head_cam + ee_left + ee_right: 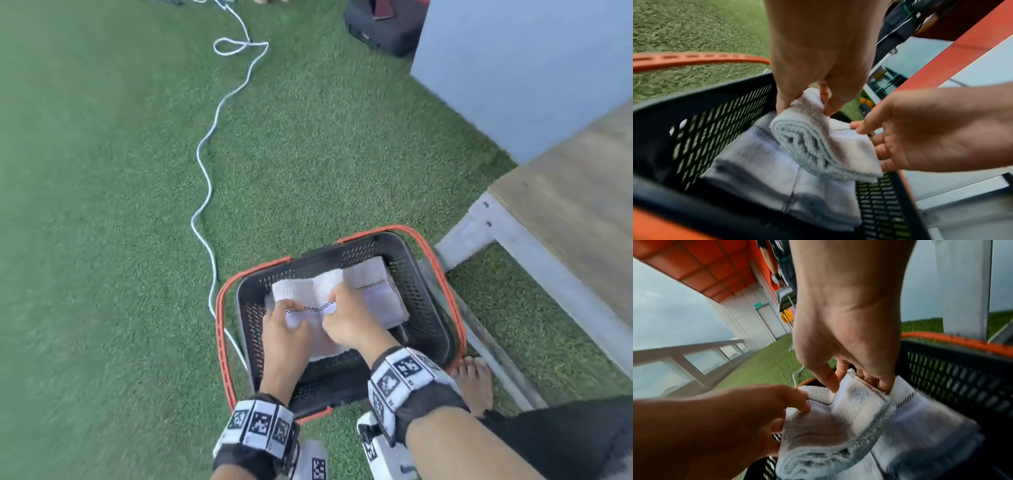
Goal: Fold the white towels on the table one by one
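Note:
A folded white towel (308,294) with a dark checkered stripe is held low inside a black mesh basket (428,308) with orange handles. My left hand (291,317) pinches its left end between thumb and fingers (785,104). My right hand (334,308) grips its right part, with the fingers (885,384) tucked into the fold. Under and beside the held towel (818,142) lie more folded white towels (376,284) in the basket, and they show as a stack (766,170) in the left wrist view. The wrist views are blurred.
The basket stands on green turf (102,205). A wooden table (565,205) on a grey metal frame is at the right, with a bare foot (474,383) by its leg. A white cable (205,171) snakes up the turf past the basket's left side. A black bag (380,27) lies far back.

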